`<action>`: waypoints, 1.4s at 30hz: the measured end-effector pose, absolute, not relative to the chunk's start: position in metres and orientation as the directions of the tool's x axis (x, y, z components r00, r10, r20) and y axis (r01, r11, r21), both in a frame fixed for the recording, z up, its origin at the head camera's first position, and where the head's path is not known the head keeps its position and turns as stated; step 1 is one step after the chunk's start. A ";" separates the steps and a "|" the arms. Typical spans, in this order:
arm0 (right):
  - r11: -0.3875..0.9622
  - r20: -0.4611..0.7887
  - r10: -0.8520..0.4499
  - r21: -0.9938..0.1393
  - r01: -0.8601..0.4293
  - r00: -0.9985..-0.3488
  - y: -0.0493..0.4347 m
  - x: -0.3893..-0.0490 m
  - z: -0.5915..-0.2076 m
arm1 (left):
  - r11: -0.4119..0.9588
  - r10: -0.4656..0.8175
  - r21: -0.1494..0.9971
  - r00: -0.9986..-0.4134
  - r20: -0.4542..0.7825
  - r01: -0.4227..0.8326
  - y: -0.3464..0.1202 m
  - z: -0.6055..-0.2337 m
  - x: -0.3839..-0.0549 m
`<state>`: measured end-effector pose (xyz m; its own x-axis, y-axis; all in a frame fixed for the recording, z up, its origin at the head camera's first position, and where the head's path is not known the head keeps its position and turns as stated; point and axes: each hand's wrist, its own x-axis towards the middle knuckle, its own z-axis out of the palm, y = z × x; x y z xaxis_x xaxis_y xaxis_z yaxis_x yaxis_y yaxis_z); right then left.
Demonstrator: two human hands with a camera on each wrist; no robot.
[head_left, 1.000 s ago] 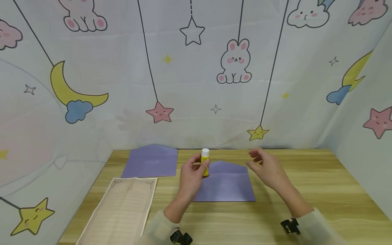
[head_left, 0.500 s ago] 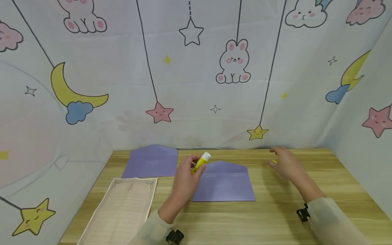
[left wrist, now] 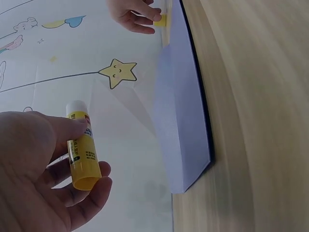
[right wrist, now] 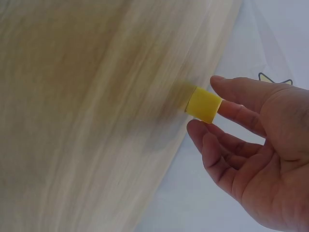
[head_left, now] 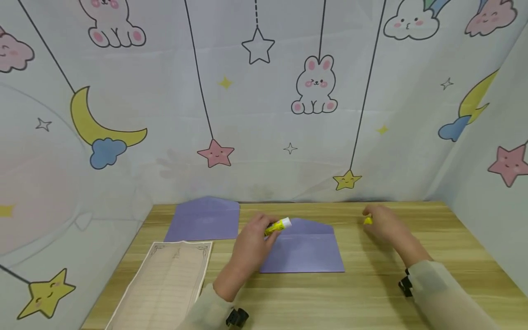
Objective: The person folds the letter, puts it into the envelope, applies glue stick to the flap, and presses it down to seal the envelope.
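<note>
My left hand [head_left: 252, 240] holds a yellow glue stick [head_left: 277, 226] between thumb and fingers, its white end pointing right over the right-hand purple envelope [head_left: 302, 253]. The left wrist view shows the thumb across the glue stick's label [left wrist: 83, 145], with fingertips curled behind its lower end. At the right, my right hand [head_left: 386, 223] is around a small yellow cap [right wrist: 203, 105], which stands on the wooden table. In the right wrist view the thumb is parted from the cap, one finger reaches its top, and the other fingers lie loosely bent beside it.
A second purple envelope [head_left: 202, 223] lies at the back left. In front of it are lined, bordered letter sheets [head_left: 165, 284]. A printed cloth [head_left: 255, 105] hangs behind the wooden table [head_left: 313, 300].
My left hand has tipped the glue stick from upright to nearly level, lowering it slightly. My right hand has moved right, away from the envelope, and down to the table with the cap.
</note>
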<state>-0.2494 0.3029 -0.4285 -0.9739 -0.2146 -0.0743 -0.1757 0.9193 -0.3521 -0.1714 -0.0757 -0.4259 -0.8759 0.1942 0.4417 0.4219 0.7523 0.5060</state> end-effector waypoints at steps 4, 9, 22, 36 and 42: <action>0.915 -0.079 -0.215 -0.365 -0.172 -0.973 0.301 -0.249 -0.429 | 0.763 0.213 0.490 -0.880 0.426 0.421 -0.075 -0.429 -0.171; 0.913 -0.081 -0.201 -0.377 -0.157 -0.976 0.298 -0.247 -0.429 | 0.766 0.234 0.479 -0.881 0.411 0.428 -0.074 -0.433 -0.172; 0.787 0.074 -0.218 -0.576 -0.220 -0.973 0.247 -0.219 -0.406 | 0.769 0.241 0.460 -0.868 0.435 0.444 -0.076 -0.435 -0.173; 0.512 0.147 -0.283 -0.812 -0.279 -0.948 0.190 -0.200 -0.406 | 0.783 0.269 0.418 -0.856 0.441 0.461 -0.076 -0.436 -0.174; 0.435 0.149 -0.304 -0.857 -0.276 -0.941 0.181 -0.195 -0.415 | 0.788 0.289 0.397 -0.852 0.436 0.470 -0.075 -0.436 -0.174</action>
<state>-0.1954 0.1806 -0.4154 -0.9410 -0.3036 0.1491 -0.2761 0.4346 -0.8573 -0.1741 -0.0753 -0.4362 -0.8521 0.2888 0.4364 0.4705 0.7880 0.3972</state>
